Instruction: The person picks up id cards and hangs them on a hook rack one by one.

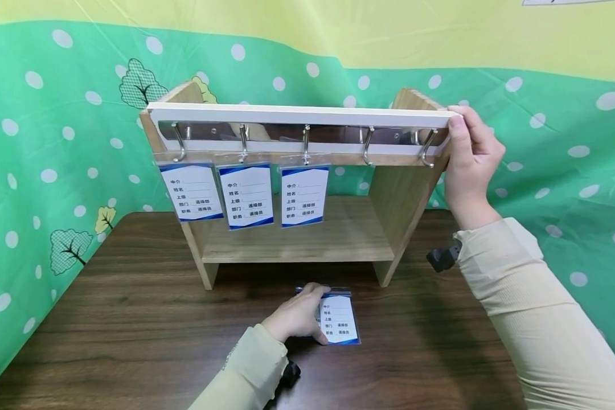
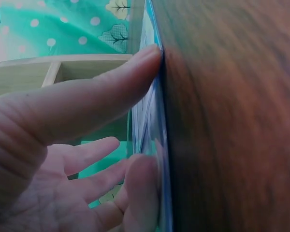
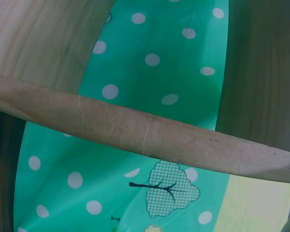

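Observation:
My left hand (image 1: 299,313) lies over a clear-sleeved ID badge (image 1: 340,322) on the table. Its thumb (image 2: 140,67) is at the near edge and its fingers reach the far edge; another badge partly shows beneath the hand. In the left wrist view, the badge sleeves (image 2: 150,111) stand edge-on between thumb and a curled finger. My right hand (image 1: 474,159) grips the right end of the white hook rail (image 1: 307,117) on a wooden shelf. Three badges hang from the rail: a left one (image 1: 191,191), a second (image 1: 246,195) and a third (image 1: 304,195).
The shelf's board (image 1: 297,242) and side panels (image 1: 407,193) stand on a dark wood table (image 1: 123,319). Metal hooks (image 1: 369,145) jut forward along the rail. A green and yellow dotted cloth (image 1: 72,165) hangs behind. In the right wrist view, a wooden panel edge (image 3: 145,130) crosses the picture.

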Available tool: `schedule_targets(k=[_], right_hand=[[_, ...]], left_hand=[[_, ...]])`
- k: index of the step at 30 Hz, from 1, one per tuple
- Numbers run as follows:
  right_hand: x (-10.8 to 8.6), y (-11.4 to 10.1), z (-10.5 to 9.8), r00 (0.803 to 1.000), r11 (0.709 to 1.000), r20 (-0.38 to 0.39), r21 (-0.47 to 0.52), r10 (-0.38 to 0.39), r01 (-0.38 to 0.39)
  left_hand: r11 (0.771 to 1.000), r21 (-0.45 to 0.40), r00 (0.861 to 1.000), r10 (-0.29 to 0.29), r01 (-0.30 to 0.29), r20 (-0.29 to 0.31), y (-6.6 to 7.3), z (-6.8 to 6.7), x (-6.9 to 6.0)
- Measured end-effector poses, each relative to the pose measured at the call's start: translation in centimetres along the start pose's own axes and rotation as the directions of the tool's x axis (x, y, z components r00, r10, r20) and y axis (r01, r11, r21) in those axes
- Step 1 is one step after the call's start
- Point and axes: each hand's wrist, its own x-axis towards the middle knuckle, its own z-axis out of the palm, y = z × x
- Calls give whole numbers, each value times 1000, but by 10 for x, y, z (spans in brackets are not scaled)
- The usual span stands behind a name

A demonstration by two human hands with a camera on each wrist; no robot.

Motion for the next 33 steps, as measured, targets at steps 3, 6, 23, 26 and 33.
schedule_targets(k=[3,6,23,26,33], right_hand=[[-1,0,0,1000,1000,-2,1,4,-4],[-2,-1,-1,1000,1000,-10,10,5,-5],[-1,0,3,1000,1000,-16,19,-7,8],[-1,2,3,1000,1000,-21,13,-11,11],[0,2,3,1000,1000,-26,3,-14,14]], left_hand=[[1000,14,1000,4,-4,14,0,0,1],[999,33,999,7,-8,34,0,0,2],[999,26,999,-43,44,-13,-1,-2,7],[999,33,999,-36,36,-16,-1,-2,8],[999,24,999,-37,37,1,-1,-2,10]])
